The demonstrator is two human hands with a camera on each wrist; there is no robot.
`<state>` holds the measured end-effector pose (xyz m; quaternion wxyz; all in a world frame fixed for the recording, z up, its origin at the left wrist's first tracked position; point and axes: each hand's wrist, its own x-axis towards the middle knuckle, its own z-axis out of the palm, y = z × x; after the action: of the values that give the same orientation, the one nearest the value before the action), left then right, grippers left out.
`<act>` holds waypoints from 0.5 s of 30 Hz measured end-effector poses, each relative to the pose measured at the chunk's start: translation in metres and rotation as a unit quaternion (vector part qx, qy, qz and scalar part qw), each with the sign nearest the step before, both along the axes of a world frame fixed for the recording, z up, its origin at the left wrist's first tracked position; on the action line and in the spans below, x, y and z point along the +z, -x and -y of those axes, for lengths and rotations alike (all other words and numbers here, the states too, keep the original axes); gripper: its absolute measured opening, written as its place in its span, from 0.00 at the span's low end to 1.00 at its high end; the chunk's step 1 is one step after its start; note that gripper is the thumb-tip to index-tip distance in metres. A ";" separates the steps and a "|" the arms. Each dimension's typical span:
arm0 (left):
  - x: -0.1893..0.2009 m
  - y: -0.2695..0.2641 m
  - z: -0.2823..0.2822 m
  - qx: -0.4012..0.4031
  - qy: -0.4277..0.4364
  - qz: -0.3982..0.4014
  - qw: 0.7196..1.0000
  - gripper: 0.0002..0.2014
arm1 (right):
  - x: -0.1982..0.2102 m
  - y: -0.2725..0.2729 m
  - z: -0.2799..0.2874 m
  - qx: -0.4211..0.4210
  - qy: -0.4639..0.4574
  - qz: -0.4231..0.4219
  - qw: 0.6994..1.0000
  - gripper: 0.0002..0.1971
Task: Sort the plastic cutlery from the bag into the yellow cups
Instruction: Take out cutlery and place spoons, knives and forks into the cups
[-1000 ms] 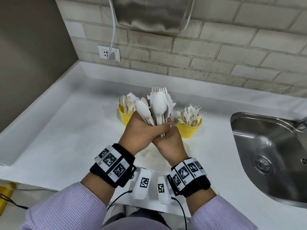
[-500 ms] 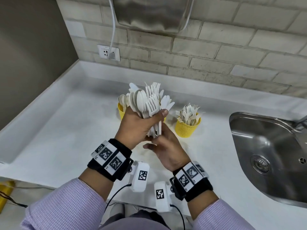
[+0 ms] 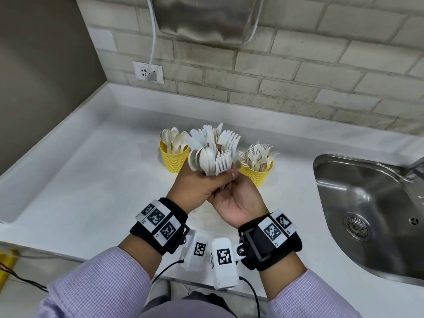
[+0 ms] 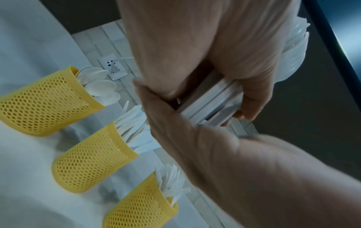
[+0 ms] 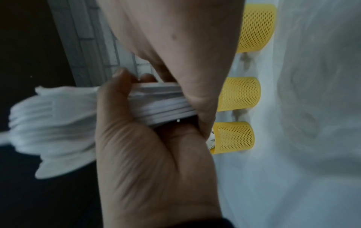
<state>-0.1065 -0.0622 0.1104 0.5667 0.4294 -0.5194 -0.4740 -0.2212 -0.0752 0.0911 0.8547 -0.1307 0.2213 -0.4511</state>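
Plastic cutlery [image 3: 212, 154], a mixed fanned bundle, is held above the counter [image 3: 91, 180] before three yellow cups [image 4: 93, 155]. The left hand [image 3: 202, 187] clasps the handles; the right hand [image 3: 238, 200] curls round their lower ends. Loosening either grip could spill pieces or mix types.

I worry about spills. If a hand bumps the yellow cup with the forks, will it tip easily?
Probably yes. The fork cup is a thin mesh, likely light, and the forks stand well above its rim, so it looks top-heavy. It may also slide, since the counter looks smooth.
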 end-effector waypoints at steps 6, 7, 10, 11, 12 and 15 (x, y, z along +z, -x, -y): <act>-0.011 0.021 0.001 0.067 0.009 0.002 0.998 0.31 | -0.003 -0.009 -0.001 -0.063 -0.012 -0.019 0.998 0.23; -0.011 0.023 0.001 0.077 0.003 0.009 0.997 0.26 | -0.005 -0.011 -0.002 -0.073 -0.023 -0.034 0.996 0.23; -0.012 0.020 -0.003 0.084 -0.003 0.047 0.995 0.14 | -0.009 -0.012 -0.005 -0.083 -0.039 -0.004 0.996 0.34; -0.013 0.018 -0.003 0.078 -0.004 0.061 0.995 0.13 | -0.010 -0.012 -0.005 -0.086 -0.052 -0.008 0.995 0.41; -0.015 0.015 -0.003 0.071 -0.009 0.072 0.995 0.12 | -0.007 -0.010 -0.005 -0.080 -0.054 -0.018 0.995 0.43; -0.014 0.010 -0.005 0.054 -0.005 0.076 0.996 0.15 | 0.000 -0.002 -0.005 -0.056 -0.050 -0.060 0.995 0.11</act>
<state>-0.1160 -0.0577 0.0965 0.5478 0.4946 -0.5349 -0.4113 -0.2195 -0.0706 0.0913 0.8189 -0.1018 0.3016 -0.4776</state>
